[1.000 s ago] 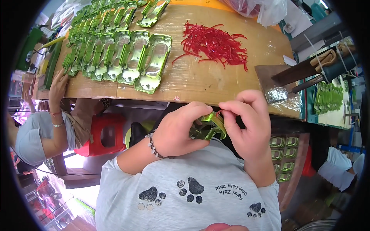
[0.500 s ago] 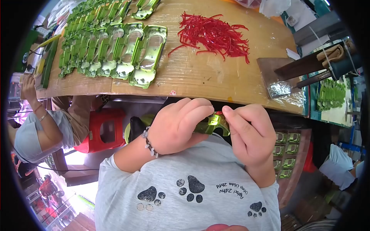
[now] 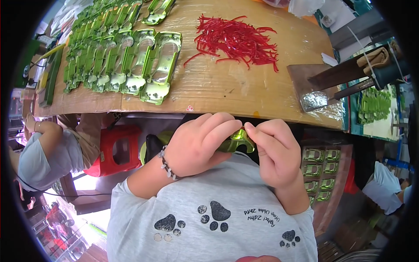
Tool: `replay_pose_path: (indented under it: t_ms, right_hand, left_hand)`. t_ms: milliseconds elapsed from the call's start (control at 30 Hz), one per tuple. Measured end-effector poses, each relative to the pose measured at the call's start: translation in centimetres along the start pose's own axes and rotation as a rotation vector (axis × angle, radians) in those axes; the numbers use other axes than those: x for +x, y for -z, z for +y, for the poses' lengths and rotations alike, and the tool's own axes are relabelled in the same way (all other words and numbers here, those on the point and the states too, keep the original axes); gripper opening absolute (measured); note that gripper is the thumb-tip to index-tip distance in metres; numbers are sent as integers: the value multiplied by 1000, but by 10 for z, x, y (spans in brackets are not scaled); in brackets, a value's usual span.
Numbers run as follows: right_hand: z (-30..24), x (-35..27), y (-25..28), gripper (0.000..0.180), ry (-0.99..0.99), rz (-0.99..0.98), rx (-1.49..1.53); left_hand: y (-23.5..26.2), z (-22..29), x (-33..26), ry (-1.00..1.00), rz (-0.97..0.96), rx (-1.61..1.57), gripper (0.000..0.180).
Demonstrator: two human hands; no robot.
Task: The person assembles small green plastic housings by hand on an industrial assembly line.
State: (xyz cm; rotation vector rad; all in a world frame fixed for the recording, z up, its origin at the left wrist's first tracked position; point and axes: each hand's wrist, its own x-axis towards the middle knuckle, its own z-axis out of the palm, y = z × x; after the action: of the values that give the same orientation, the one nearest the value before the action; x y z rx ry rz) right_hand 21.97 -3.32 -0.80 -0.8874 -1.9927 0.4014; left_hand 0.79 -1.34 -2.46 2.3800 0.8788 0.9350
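Partly hidden between hands (image 3: 196,142): glossy green plastic part (image 3: 238,136), curved edge.

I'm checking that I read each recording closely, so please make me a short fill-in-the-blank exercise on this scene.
1. The shiny part in the left hand, close to the right hand, is coloured ____.
2. The loose pile of thin strips on the table is coloured ____.
3. The bracelet is on the person's own ____ wrist.
4. The dark shapes on the grey shirt are animal ____ prints.

Missing words: green; red; left; paw.
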Motion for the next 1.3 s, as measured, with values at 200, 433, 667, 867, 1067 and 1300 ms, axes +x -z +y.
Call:
replay_pose_path:
  t_ms: [200,433,667,867,1067,1300]
  right_hand:
    - [9,-28,-12,26,-465,58,918]
    - [8,-61,-2,76,-281,147,551]
    - [3,-63,21,111,-554,163,558]
    - [12,-57,46,110,-715,560,1143]
    - [24,-42,69,105,-659,600,1207]
    - [15,-33,75,103,-630,634,1281]
  left_hand:
    - [-6,4,6,129,-106,-267,68]
    - [-38,15,19,344,-225,-1068,80]
    - [-49,34,60,634,-400,-1171,72]
    - [-41,29,108,821,-458,-1890,64]
    - [-49,38,129,705,-422,-1736,66]
    - [-45,53,132,677,-374,-1637,63]
